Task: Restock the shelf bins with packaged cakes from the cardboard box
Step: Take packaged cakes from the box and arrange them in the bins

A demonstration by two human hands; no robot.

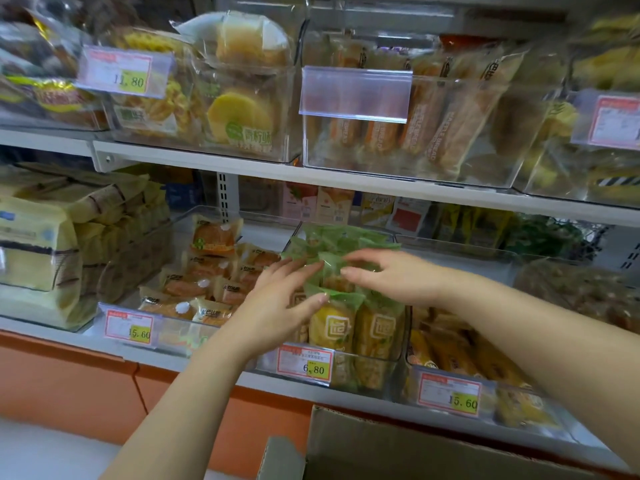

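Head view: left hand [284, 303] and right hand [394, 277], fingers straight, flank upright green-topped cake packs [332, 271] in the middle bin [367, 374]; cardboard box [415, 452] directly below.

The brown cardboard box [433, 448] is cut off by the bottom edge, and its inside is out of sight. Both forearms run out of the picture, the left at the bottom edge and the right at the right edge. The left hand [277, 306] covers the left side of the green-topped yellow cake packets [332, 323]. The right hand [391, 277] covers those behind, and whether its fingers pinch a wrapper cannot be told. The fine print on the red-bordered white price label [306, 363] is too small to read. The dark and yellow wrapped goods [38, 64] at top left are smeared by blur, as are the yellow packets [609, 57] cut by the right edge. The clear plastic label holder [355, 95] hides part of the long bread packets [446, 123] behind it.
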